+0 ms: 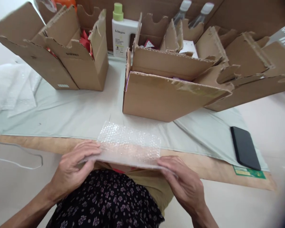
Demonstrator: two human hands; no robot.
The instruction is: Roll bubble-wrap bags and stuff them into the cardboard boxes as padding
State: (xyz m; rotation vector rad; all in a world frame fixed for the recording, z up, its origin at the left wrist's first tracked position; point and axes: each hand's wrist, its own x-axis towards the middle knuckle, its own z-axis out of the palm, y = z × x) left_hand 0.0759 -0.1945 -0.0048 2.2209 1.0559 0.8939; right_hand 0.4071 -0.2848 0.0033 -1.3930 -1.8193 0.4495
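- One table (216,169) is partly covered by a pale cloth (85,110).
- Cardboard boxes (152,98) are stood on the cloth.
- A bubble-wrap sheet (130,142) is held at the table's near edge.
- Its left end is pinched by the left hand (73,167), its right by the right hand (185,177), fingers narrowed on it.
- A black phone (245,147) is laid far right.
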